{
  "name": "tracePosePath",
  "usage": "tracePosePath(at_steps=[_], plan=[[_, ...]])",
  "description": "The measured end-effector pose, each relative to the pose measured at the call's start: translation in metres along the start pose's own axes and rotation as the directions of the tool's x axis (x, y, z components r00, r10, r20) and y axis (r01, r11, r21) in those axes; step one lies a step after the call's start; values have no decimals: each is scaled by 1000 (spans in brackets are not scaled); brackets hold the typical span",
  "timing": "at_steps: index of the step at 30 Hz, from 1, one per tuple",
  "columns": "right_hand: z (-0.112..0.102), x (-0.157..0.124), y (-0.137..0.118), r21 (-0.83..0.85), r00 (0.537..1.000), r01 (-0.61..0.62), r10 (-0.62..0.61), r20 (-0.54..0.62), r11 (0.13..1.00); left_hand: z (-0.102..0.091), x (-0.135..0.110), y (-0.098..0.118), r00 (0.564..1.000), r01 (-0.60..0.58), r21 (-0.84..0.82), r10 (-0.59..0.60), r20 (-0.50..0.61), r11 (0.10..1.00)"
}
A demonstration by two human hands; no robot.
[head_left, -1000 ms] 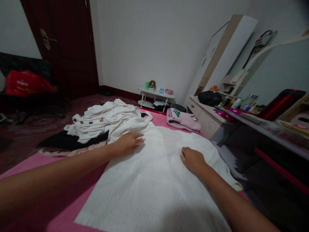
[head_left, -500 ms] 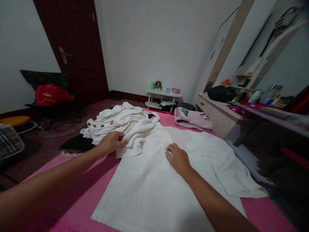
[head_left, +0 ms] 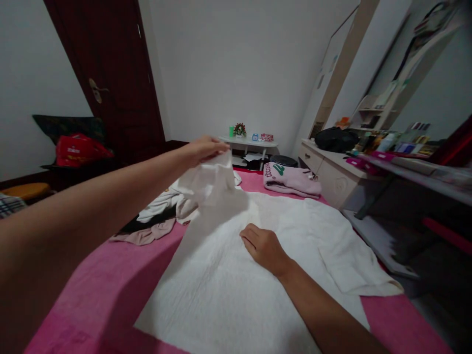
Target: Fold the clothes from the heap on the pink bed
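A white short-sleeved shirt (head_left: 217, 285) lies spread flat on a pink cover. My left hand (head_left: 207, 149) is closed on its left sleeve (head_left: 217, 179), which is lifted and hangs crumpled from the fingers. Over the middle of the shirt, my right hand (head_left: 266, 248) is closed, fingertips pressed together at the cloth. The other sleeve (head_left: 363, 273) lies flat to the right. Behind my left forearm, a heap of white clothes (head_left: 162, 204) is partly hidden.
The pink cover (head_left: 110, 275) shows at the left. A folded pale pink garment (head_left: 291, 181) with green lettering lies at the far edge. Beyond it stands a small white table (head_left: 247, 141). A dresser (head_left: 332, 172) is on the right, and a red bag (head_left: 83, 150) rests on a chair at left.
My left hand has risen and moved right and away, raising the sleeve off the pile. My right hand has shifted slightly left, its fingers drawn closer together.
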State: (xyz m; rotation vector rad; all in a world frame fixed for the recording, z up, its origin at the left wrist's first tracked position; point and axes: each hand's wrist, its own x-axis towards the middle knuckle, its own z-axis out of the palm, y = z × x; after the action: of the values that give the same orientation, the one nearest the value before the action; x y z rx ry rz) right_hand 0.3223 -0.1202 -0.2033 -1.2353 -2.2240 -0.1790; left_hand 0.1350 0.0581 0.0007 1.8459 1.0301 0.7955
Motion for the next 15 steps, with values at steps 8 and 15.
tracePosePath(at_steps=[8, 15], plan=[[-4, -3, -2, -14, 998, 5, -6, -55, 1000, 75, -64, -20, 838, -417, 39, 367, 403, 908], [-2, 1, 2, 71, 914, -318, 326, -240, 945, 12, -120, -140, 981, -187, 591, 119, 152, 785]])
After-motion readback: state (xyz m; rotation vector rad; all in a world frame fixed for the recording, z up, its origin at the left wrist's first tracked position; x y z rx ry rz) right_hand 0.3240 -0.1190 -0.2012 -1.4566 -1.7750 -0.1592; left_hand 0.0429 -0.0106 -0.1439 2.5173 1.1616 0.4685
